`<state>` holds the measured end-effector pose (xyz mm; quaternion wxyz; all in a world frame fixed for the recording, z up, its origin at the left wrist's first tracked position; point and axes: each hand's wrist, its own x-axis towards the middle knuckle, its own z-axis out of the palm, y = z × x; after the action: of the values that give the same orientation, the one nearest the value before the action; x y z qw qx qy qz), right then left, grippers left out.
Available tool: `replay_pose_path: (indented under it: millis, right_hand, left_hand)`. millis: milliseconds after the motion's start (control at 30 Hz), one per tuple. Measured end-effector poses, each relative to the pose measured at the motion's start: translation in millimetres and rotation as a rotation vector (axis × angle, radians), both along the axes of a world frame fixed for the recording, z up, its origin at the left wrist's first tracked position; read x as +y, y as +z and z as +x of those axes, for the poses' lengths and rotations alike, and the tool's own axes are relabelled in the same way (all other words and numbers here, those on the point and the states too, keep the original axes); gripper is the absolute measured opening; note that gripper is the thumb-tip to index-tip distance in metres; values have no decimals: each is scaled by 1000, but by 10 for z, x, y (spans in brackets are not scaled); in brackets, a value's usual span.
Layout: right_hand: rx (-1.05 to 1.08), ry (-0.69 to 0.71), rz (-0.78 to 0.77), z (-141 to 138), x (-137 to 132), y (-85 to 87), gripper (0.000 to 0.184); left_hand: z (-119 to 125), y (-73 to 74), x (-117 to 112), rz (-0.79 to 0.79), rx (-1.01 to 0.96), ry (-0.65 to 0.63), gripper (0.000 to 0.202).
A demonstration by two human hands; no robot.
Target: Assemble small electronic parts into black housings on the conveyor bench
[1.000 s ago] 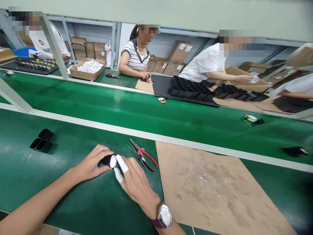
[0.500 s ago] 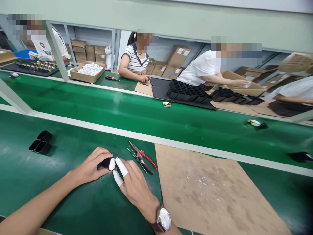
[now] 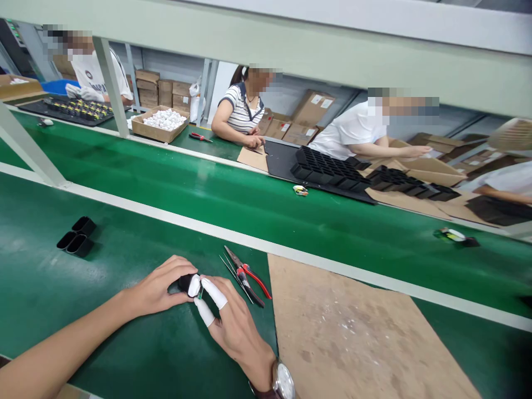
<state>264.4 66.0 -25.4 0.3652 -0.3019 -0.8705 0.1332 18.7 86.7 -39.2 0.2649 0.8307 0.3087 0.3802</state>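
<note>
We see a deep green belt (image 3: 124, 343) underneath, crossed by a white strip (image 3: 166, 219). The small part (image 3: 183, 282) is black, and the finger cots (image 3: 205, 313) on our right hand (image 3: 235, 330) are white. At two o'clock from it, the pliers (image 3: 249, 277) have red handles. At three o'clock the cardboard sheet (image 3: 366, 343) is brown, flecked white. At ten o'clock three housings (image 3: 77, 239) are glossy black. At twelve o'clock a person's shirt (image 3: 241, 111) is white with dark stripes.

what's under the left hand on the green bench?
A small black part, gripped by the left hand; only its top edge shows. The right hand touches it with white-capped fingers. Its full shape and underside are covered.
</note>
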Motion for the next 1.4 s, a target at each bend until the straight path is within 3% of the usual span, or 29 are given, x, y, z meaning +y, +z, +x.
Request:
replay_pose_path:
  millis: [367,567,767,933,1267,1400]
  right_hand:
    - [50,78,1,4,32,-170,51]
    - [30,76,-55,-87,48,-104,35]
    - [45,24,-50,-134,48,-60,42]
    - [32,5,-37,-137,43,-87,46]
    - [-55,35,-117,-50,79,-172,50]
    - [-68,-91,-113,53,129,-156,48]
  left_hand:
    - [-16,-46,-54,-109,-33,32,52]
    - [-13,-89,-72,-172,-13,34,46]
    - [-50,-59,-32,-252,43,-24,52]
    - [-129,-20,-33,-197,150,25,36]
    - [-80,-39,-33,-134,1,-65,16]
    - [-53,0,-56,-108,35,-46,16]
